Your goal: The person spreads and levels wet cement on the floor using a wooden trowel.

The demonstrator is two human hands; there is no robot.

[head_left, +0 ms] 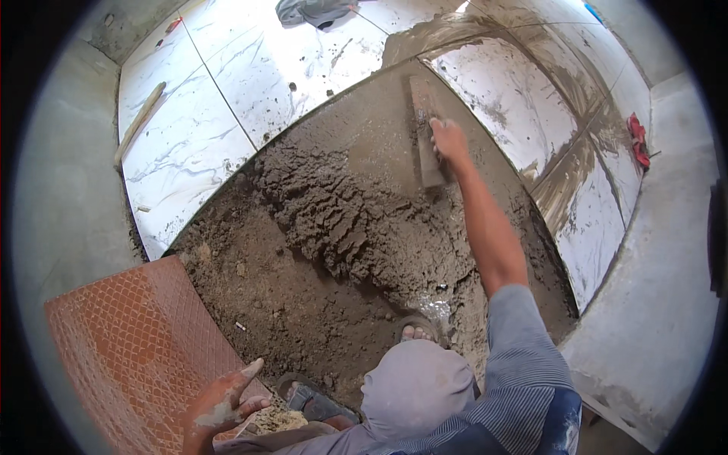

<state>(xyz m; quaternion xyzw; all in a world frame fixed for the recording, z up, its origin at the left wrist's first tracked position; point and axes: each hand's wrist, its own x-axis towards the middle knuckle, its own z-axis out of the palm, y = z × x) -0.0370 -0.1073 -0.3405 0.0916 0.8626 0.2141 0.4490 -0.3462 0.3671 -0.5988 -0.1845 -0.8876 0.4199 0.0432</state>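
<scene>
My right hand [449, 142] is closed round the handle of a long flat plastering trowel [434, 173], its arm stretched far forward. The trowel's blade lies on a smoothed patch of wet mortar [379, 114]. Nearer to me the mortar is a rough, lumpy mound [334, 212], which gives way to bare brown soil [250, 280]. At the lower left, my left hand [227, 402] hangs above a patterned orange-brown tile [129, 318], smeared with mortar. Its forefinger points out, the others bend loosely, and nothing shows in it.
White marbled tiles [182, 136] border the mortar at the far left; more, smeared with mud [523, 91], lie to the right. A wooden stick [140, 121] rests by the left wall. A red cloth-like scrap [637, 140] sits by the right wall, grey cloth [315, 11] at the back.
</scene>
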